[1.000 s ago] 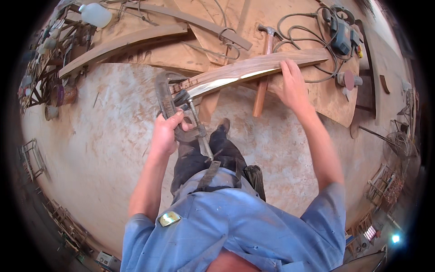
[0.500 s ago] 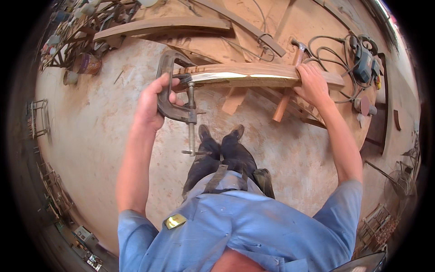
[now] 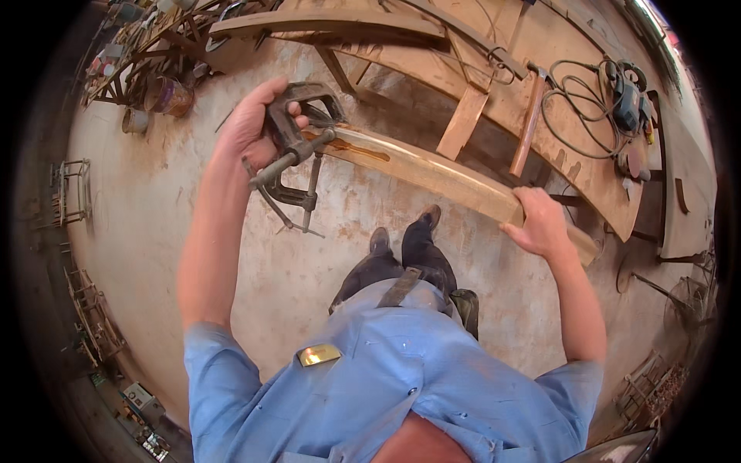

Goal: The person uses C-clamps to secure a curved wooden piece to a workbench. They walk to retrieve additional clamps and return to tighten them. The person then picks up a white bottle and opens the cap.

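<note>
My left hand (image 3: 253, 127) is wrapped around the frame of a dark metal C-clamp (image 3: 285, 127) at the left end of a long wooden piece (image 3: 440, 174). A second C-clamp (image 3: 309, 199) appears to hang just below it; they overlap, and their jaws are partly hidden. Near the clamps, a dark brown elongated mark shows on the wood's face. My right hand (image 3: 544, 221) is closed over the piece toward its right end, thumb on the near side. The wood is held in the air in front of me, slanting down to the right.
Beyond the wood stands a workbench (image 3: 571, 166) bearing a hammer (image 3: 531, 119), a corded power tool (image 3: 627, 108) with coiled cable, and loose wooden strips. A curved wooden piece (image 3: 332, 23) lies at the far side. Buckets (image 3: 168, 96) stand at far left.
The wooden piece has come away from the bench and turned, its right end lower and nearer. The clamps have rotated with it. Under my right hand earlier, the hammer now lies uncovered.
</note>
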Motion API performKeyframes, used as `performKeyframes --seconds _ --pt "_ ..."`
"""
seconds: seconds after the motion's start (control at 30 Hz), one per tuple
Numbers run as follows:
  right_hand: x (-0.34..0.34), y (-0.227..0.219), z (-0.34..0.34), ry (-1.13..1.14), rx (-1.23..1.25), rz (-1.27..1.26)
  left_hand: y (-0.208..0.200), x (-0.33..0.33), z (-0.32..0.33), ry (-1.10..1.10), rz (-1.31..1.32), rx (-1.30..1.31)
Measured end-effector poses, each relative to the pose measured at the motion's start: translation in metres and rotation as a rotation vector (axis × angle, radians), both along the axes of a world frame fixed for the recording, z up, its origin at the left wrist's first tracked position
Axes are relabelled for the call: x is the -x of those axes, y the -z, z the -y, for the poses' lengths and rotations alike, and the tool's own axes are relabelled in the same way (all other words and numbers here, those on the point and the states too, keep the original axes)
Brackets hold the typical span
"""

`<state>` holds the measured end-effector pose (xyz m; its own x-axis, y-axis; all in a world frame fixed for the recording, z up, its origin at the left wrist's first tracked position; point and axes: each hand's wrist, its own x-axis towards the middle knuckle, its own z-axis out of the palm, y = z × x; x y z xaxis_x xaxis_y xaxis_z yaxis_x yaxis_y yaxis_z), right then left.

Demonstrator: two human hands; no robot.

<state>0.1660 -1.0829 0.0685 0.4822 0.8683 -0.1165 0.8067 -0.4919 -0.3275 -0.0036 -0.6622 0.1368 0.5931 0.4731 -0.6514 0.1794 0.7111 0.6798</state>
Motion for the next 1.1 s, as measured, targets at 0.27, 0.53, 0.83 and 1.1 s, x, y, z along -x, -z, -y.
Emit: performKeyframes --seconds 0.27,0.53,0.83,1.1 --pt "0.16 0.028 0.08 0.26 0.042 -0.089 0.067 0.056 0.014 0.326 -0.033 -0.03" --pt "0.307 0.073 0.146 0.516 -0.11 -0.052 0.039 0.131 0.109 0.46 -0.088 -0.201" --pt "0.438 0.104 0.248 0.836 -0.155 -0.107 0.047 0.14 0.225 0.907 -0.165 -0.369" --pt "0.568 0.091 0.381 1.174 -0.254 -0.088 0.046 0.145 0.408 1.18 -0.081 -0.447"
